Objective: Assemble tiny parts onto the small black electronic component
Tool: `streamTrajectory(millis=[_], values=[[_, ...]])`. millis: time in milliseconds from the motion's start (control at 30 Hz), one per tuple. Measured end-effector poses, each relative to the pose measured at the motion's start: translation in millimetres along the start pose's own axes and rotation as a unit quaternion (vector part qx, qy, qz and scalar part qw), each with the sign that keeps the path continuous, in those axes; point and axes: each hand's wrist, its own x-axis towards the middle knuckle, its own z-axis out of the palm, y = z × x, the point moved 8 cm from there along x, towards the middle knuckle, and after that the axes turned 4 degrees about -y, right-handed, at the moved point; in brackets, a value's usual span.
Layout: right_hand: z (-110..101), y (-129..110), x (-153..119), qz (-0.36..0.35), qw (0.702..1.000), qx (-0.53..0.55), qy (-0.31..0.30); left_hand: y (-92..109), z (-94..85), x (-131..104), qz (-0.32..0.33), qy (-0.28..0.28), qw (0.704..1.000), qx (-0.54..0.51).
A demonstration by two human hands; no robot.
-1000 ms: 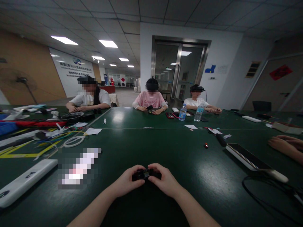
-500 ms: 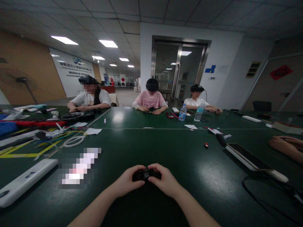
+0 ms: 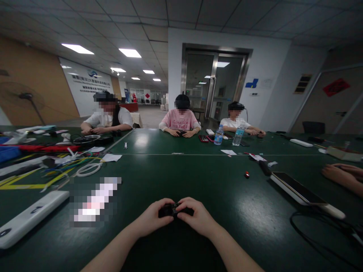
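Note:
Between my two hands is a small dark object (image 3: 173, 208) with a shiny bit near its middle, low over the green table (image 3: 181, 177). Its kind is too dark and small to make out. My left hand (image 3: 155, 215) grips its left side, thumb below and fingers above. My right hand (image 3: 195, 215) pinches the right side in the same way, fingertips close to the left ones. The palms hide most of the object's ends. Off to the right lies a small red and silver piece (image 3: 247, 175) on the tabletop.
At left lie a white power strip (image 3: 34, 217), a blurred-out phone-like item (image 3: 96, 200) and a coiled white cable (image 3: 89, 169). A dark-screened device (image 3: 297, 188) and black cable (image 3: 295, 234) are right. Beyond stand water bottles (image 3: 238, 135); several people sit around the table.
The dark object has tilted slightly between my fingers, and its shiny middle sits a little lower. My right fingertips have shifted a little. Both hands keep their grip.

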Motion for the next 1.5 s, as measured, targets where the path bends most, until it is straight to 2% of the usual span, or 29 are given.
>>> streamTrajectory(millis=[300,433,567,967,1500], values=[[-2.3,-7.2,-1.0,-0.027,0.999,-0.014,0.012,2.9,-0.4,-0.7,0.004,0.002,1.000,0.007],[-2.5,-6.8,-0.5,-0.016,1.000,-0.019,0.016,5.5,0.4,-0.6,0.009,0.001,1.000,0.009],[0.9,-8.4,-0.4,-0.014,0.999,-0.033,-0.008,6.2,0.8,-0.8,0.011,-0.001,1.000,0.019],[4.9,-5.1,-1.5,0.024,0.998,-0.045,-0.029,-0.9,1.8,-0.7,0.010,-0.007,1.000,0.023],[5.5,-2.9,1.3,0.005,0.998,-0.058,-0.019,-0.4,1.5,0.2,0.008,-0.003,1.000,0.029]])
